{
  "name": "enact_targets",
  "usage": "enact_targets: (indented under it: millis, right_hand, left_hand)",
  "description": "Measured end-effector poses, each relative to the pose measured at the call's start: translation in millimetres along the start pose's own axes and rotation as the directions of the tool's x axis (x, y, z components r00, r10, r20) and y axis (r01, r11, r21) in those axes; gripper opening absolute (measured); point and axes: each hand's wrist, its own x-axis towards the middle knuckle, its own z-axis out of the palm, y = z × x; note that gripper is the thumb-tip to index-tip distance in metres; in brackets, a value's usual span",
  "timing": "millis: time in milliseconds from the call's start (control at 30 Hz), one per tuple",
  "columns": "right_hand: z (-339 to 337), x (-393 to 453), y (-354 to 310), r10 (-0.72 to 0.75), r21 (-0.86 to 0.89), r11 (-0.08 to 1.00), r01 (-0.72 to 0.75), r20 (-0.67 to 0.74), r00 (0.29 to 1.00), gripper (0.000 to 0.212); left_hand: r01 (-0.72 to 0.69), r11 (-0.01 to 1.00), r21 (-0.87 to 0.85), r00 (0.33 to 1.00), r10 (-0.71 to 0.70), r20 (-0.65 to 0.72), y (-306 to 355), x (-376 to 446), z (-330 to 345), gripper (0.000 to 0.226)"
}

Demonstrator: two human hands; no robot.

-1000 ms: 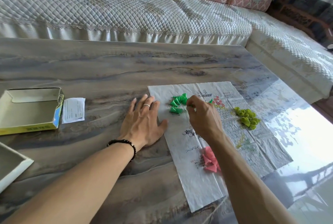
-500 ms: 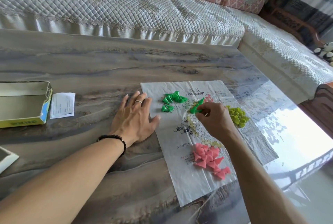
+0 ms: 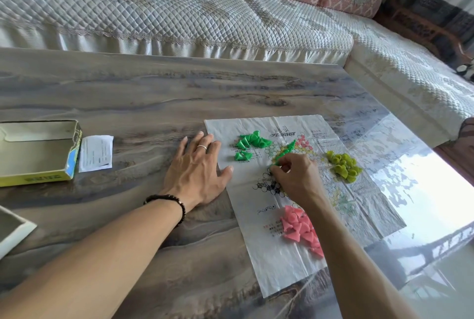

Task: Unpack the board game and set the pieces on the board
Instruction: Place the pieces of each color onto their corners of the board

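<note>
A thin paper game board (image 3: 279,262) printed with a hexagon star grid lies flat on the table. On it sit a heap of green cone pieces (image 3: 250,143), a heap of yellow-green pieces (image 3: 343,166) and a heap of pink pieces (image 3: 300,227). A short row of green pieces (image 3: 286,151) stands on the grid. My right hand (image 3: 297,177) pinches a green piece at the near end of that row. My left hand (image 3: 198,172) lies flat, fingers spread, pressing the board's left edge.
An empty yellow box half (image 3: 38,152) sits at the table's left with a white paper slip (image 3: 95,153) beside it. The other box half (image 3: 12,231) pokes in at the lower left. A quilted sofa (image 3: 179,10) runs behind the table.
My right hand moved from the green heap to the grid in the board's middle, carrying green pieces. A row of green pieces now stands there. My left hand stayed flat.
</note>
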Motion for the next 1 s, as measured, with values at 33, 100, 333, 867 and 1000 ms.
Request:
enact_targets:
  millis: [33, 100, 333, 867, 1000]
  right_hand:
    - [1, 0, -1, 0.01, -0.001, 1.0, -0.01, -0.014, 1.0, 0.014]
    - [2, 0, -1, 0.047, 0.008, 0.999, -0.046, -0.041, 0.998, 0.013]
    - [8, -2, -1, 0.091, 0.015, 0.996, -0.09, -0.096, 0.991, 0.018]
    - [2, 16, -37, -0.305, -0.059, 0.951, 0.303, -0.035, 0.952, 0.013]
    - [15, 34, -45, -0.306, -0.073, 0.948, 0.309, 0.047, 0.951, 0.012]
  left_hand:
    - [0.001, 1.0, -0.002, 1.0, -0.001, 0.0, 0, 0, 0, 0.067]
    - [0.002, 1.0, -0.007, 1.0, -0.002, -0.003, 0, 0, 0, 0.067]
    - [0.001, 1.0, -0.012, 1.0, -0.001, 0.005, 0, 0, 0, 0.068]
    - [0.015, 1.0, 0.0, 1.0, -0.015, 0.01, 1, 1, 1, 0.068]
    - [0.006, 1.0, 0.011, 1.0, -0.006, -0.008, 0, 1, 3, 0.066]
